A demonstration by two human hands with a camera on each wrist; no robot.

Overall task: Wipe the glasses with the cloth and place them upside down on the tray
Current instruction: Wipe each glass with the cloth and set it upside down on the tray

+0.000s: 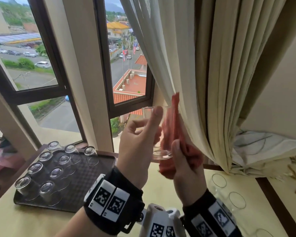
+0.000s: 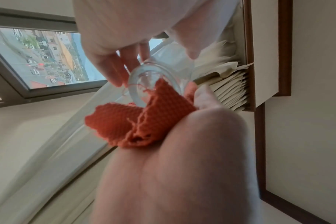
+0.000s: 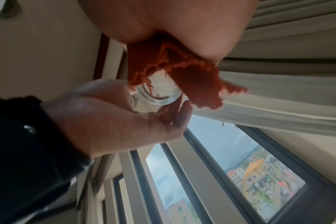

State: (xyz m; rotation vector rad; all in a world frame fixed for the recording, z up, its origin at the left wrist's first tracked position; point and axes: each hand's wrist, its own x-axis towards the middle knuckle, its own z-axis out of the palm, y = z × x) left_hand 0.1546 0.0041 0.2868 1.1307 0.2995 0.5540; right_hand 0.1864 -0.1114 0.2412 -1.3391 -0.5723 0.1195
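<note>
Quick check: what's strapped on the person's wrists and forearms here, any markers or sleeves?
Both hands are bare, with no gloves and no sleeves in view. The left hand has a wide black wrist band carrying white panels printed with square black-and-white fiducial markers. The right hand wears a matching black band with similar marker panels. A white camera housing with more markers sits between the wrists. No cables are clearly visible.

Fourteen glasses [image 1: 158, 132], one cloth [image 1: 173, 134], one tray [image 1: 85, 182]

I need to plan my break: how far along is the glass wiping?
Done: ten glasses stand upside down on the tray. In hand: the left hand holds a glass while the right hand wipes it with the red cloth. Left: at least three upright glasses at right.
</note>
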